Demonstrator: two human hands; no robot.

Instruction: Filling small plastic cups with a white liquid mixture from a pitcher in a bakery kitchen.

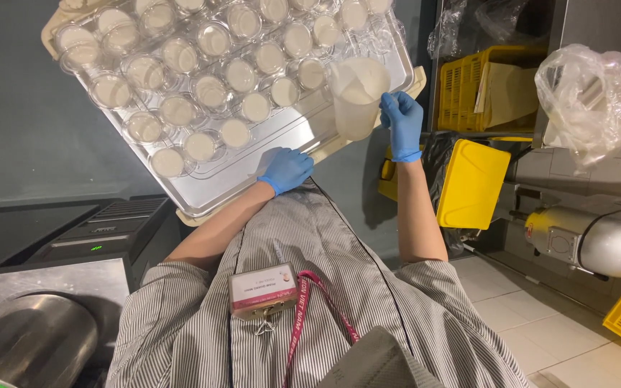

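Gripping the handle side of a plastic jug [357, 97], my right hand [402, 123] is closed around it in a blue glove; the jug holds a pale, creamy liquid and hangs over the tray's edge at about 3 o'clock from the cups. My left hand [286, 169], also gloved in blue, lies flat with the fingers spread on the bare metal of the tray [253, 179], holding nothing, at about 6 o'clock from the filled rows.

That tray is a shiny metal sheet, sitting tilted across my view on a pale board whose corners stick out beneath it. Rows of small clear cups [210, 90] cover most of it, each filled with the same creamy liquid, packed close and touching their neighbours. The strip of tray nearest me, where my left hand rests, is bare.

Toward 3 o'clock of the jug stands a yellow crate [461, 90], with a yellow lid [472, 183] leaning below it at around 4 o'clock. A clear plastic bag [594, 93] bulges farther out at 3 o'clock. Down at 8 o'clock from my left hand sits a steel pot [30, 341]. A badge [262, 289] on a pink strap hangs on my striped shirt at 6 o'clock.
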